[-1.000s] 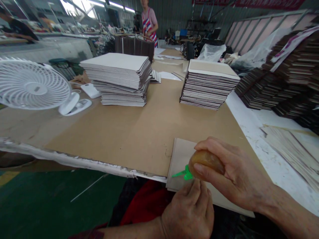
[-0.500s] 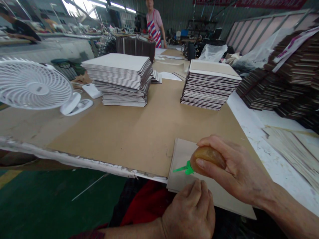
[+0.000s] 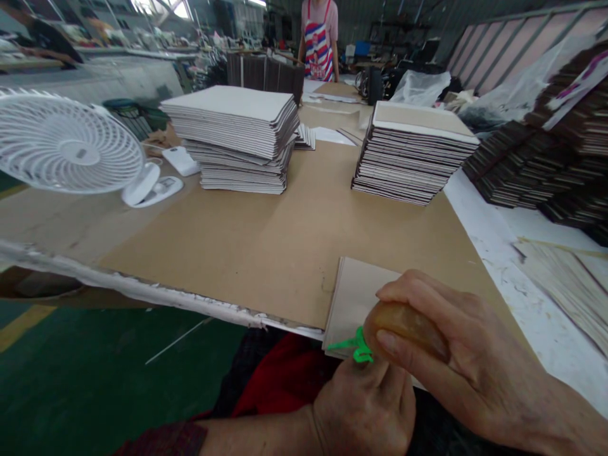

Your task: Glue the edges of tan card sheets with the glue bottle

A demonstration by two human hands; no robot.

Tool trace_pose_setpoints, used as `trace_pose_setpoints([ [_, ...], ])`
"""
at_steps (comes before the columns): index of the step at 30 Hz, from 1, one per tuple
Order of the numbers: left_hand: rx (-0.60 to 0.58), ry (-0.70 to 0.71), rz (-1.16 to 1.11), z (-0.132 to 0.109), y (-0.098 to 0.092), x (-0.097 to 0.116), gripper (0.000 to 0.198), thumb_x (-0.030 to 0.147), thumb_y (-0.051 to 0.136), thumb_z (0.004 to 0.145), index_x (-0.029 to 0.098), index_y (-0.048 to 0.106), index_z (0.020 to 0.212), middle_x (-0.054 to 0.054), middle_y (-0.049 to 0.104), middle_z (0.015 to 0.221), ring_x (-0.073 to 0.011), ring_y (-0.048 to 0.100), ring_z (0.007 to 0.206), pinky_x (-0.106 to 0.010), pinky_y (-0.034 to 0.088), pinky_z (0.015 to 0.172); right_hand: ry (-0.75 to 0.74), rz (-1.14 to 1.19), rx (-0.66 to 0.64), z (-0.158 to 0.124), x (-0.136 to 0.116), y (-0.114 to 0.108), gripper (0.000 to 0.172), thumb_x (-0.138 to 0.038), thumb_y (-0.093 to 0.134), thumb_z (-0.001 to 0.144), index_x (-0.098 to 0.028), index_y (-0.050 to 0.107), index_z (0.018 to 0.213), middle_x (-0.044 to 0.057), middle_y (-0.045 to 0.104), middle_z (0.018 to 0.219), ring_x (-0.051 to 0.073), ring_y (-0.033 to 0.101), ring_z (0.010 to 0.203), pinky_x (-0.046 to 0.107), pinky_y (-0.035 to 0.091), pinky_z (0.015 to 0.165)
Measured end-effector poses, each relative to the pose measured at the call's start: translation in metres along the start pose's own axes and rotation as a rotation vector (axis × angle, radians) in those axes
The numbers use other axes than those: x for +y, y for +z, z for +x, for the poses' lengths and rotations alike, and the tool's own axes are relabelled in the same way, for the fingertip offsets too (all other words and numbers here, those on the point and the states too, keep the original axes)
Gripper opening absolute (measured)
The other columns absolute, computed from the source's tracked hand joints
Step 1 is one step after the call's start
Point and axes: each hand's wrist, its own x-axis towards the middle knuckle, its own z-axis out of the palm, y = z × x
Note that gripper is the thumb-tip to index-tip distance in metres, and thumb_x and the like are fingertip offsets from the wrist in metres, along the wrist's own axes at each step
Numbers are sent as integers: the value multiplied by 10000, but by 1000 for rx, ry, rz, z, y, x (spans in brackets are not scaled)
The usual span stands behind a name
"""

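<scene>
My right hand [image 3: 470, 354] is closed around a squeezable amber glue bottle [image 3: 408, 326] with a green nozzle [image 3: 358, 345]. The bottle lies tilted in the grip, its nozzle tip pointing left over the front edge of a thin stack of light cardboard sheets [image 3: 356, 291]. Just below the nozzle, my left hand [image 3: 368, 405] is curled with its fingers bunched together at that edge. Its fingertips are hidden behind the bottle, so whatever they pinch cannot be made out. Both hands are close together, partly overlapping in view.
Brown paper [image 3: 266, 253] covers the table. Two tall board stacks, one left [image 3: 242, 139] and one right [image 3: 413, 152], stand farther back. A white fan [image 3: 76, 149] is at left. Dark bundles [image 3: 532, 164] lie at right. A person in a striped apron [image 3: 318, 47] stands behind.
My right hand has moved down and slightly right with the glue bottle, so the nozzle now overlaps my left fingers. The view has shifted slightly.
</scene>
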Motion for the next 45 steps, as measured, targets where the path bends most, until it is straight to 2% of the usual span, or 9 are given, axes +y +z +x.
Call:
trace_pose_setpoints([
  [4,97,-57,6,4,-5,-3,251,184,526,892,43,659,1052,-153,692,984,-276,648,873,-368,528,720,26,-26,32,1,5,-1,205,-367,518,911,-242,508,1073,37,589,916,185,571,755,308,428,636],
  [8,150,-42,38,7,-6,-6,260,183,520,892,38,671,1047,-178,696,1057,-305,643,1000,-385,509,855,93,-58,89,5,17,-3,225,-389,523,902,-235,520,1065,24,615,879,180,588,726,302,424,626],
  [15,244,-79,57,7,3,-4,265,143,454,892,66,692,980,-158,719,1017,-270,664,979,-337,528,832,176,-170,185,19,34,-8,219,-418,521,888,-234,552,1002,11,653,811,185,607,694,291,392,585],
  [24,278,-100,54,13,2,-4,270,122,432,878,87,695,928,-135,730,973,-236,677,926,-295,546,748,255,-172,232,31,45,-9,234,-425,522,860,-227,564,978,0,642,758,170,584,623,282,356,551],
  [31,334,-112,63,14,6,-4,268,103,429,869,95,695,901,-120,736,943,-217,681,895,-283,542,741,257,-191,188,31,43,-13,243,-416,530,859,-231,556,1014,4,645,825,164,574,640,278,345,561],
  [38,381,-133,61,19,5,-5,309,82,397,890,117,701,850,-86,747,908,-201,687,849,-273,552,667,279,-231,283,40,55,-8,215,-395,541,867,-227,544,1001,16,629,888,176,566,692,285,346,595],
  [45,394,-149,72,19,8,-4,308,75,407,896,118,706,835,-82,750,893,-192,693,816,-262,565,633,288,-240,295,45,60,-10,208,-370,529,874,-212,550,1007,38,630,897,183,563,721,290,344,613],
])
